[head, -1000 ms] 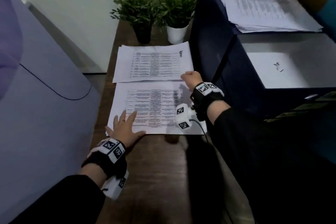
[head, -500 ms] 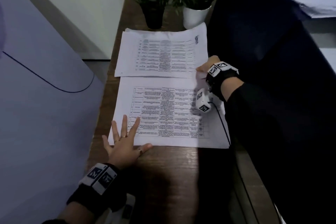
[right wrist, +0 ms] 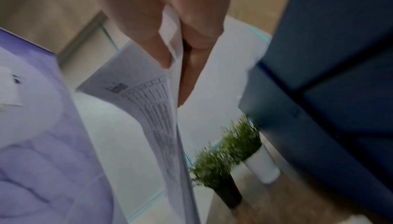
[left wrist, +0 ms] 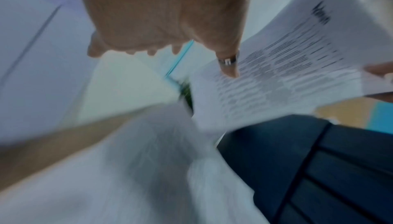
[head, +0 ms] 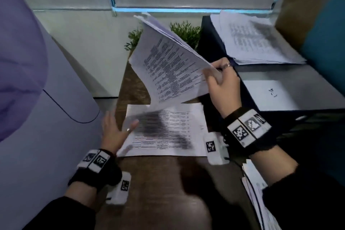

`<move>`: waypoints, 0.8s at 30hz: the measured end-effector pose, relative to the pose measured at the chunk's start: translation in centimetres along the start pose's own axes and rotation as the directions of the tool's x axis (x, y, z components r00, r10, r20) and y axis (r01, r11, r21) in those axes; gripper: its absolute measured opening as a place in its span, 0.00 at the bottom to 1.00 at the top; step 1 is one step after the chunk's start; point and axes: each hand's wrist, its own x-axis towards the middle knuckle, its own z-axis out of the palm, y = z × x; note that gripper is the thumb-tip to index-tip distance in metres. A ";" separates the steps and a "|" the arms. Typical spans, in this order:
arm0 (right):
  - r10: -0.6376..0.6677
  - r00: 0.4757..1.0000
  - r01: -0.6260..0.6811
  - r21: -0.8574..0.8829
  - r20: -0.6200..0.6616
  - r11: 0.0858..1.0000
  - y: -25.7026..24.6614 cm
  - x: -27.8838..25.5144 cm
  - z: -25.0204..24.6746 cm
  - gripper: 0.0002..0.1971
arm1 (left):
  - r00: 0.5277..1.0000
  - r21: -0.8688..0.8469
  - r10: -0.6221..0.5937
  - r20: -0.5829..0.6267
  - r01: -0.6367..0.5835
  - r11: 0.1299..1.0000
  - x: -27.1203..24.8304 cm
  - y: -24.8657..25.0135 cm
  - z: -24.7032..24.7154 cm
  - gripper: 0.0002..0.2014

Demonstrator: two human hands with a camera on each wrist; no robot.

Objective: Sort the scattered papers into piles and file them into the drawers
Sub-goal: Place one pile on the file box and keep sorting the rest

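My right hand (head: 220,78) grips a stack of printed papers (head: 168,63) by its right edge and holds it tilted in the air above the wooden table (head: 149,183); in the right wrist view the thumb and fingers (right wrist: 189,76) pinch the sheets (right wrist: 161,118). A second pile of printed papers (head: 171,130) lies flat on the table below. My left hand (head: 117,129) hovers with straight fingers at that pile's left edge, blurred. An open dark drawer (head: 270,95) with a white sheet inside stands to the right.
Two potted plants (head: 183,31) stand at the table's far end, partly hidden by the lifted stack. More papers (head: 257,43) lie on top of the dark cabinet. A lilac panel (head: 37,99) borders the table on the left. Further sheets (head: 257,192) show at the lower right.
My right hand has lifted the far pile off the table and raised it toward the drawer side. My left hand has come off the near pile's corner. The head view has tilted up.
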 end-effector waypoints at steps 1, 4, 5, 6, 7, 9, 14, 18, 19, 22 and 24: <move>-0.037 0.999 0.037 0.008 0.025 0.999 -1.3 -0.6 -1.7 0.13 | 0.990 -0.042 0.089 -0.108 -0.094 0.995 -0.6 2.1 -1.7 0.60; -0.105 0.988 0.101 0.041 0.110 0.994 -5.3 -2.1 -6.1 0.16 | 0.872 0.048 0.400 -0.282 -0.404 0.914 -1.9 8.5 -6.5 0.55; -0.117 0.983 0.111 0.054 0.143 0.992 -6.3 -2.6 -7.3 0.15 | 0.827 0.079 0.482 -0.288 -0.481 0.873 -2.3 10.2 -7.7 0.58; -0.132 0.976 0.123 0.062 0.172 0.990 -7.3 -3.0 -8.4 0.13 | 0.799 0.073 0.536 -0.271 -0.538 0.840 -2.9 11.6 -8.6 0.60; -0.146 0.971 0.136 0.068 0.189 0.988 -8.1 -3.5 -9.3 0.11 | 0.788 0.037 0.569 -0.234 -0.578 0.815 -3.4 12.8 -9.3 0.62; -0.170 0.969 0.151 0.117 0.181 0.982 -9.1 -4.2 -10.6 0.08 | 0.798 -0.071 0.593 -0.106 -0.601 0.796 -4.6 14.4 -9.5 0.53; 0.034 0.994 -0.086 0.550 0.104 0.831 -7.7 -6.5 -10.0 0.15 | 0.848 -0.164 0.519 -0.110 -0.531 0.832 -8.0 14.3 -5.8 0.18; 0.174 0.959 -0.274 0.574 0.224 0.771 -4.8 -10.0 -9.8 0.15 | 0.873 -0.366 0.441 -0.208 -0.487 0.793 -11.3 11.5 -2.7 0.07; 0.196 0.951 -0.301 0.552 0.241 0.778 -4.1 -10.9 -9.8 0.13 | 0.887 -0.421 0.417 -0.198 -0.461 0.781 -12.2 10.7 -1.9 0.10; 0.266 0.910 -0.394 0.458 0.319 0.797 -0.9 -14.2 -9.3 0.17 | 0.908 -0.437 0.407 -0.103 -0.409 0.801 -14.4 7.4 0.5 0.22; 0.328 0.850 -0.477 0.340 0.412 0.811 1.3 -16.0 -8.6 0.24 | 0.930 -0.342 0.367 0.024 -0.338 0.877 -14.8 4.9 2.4 0.21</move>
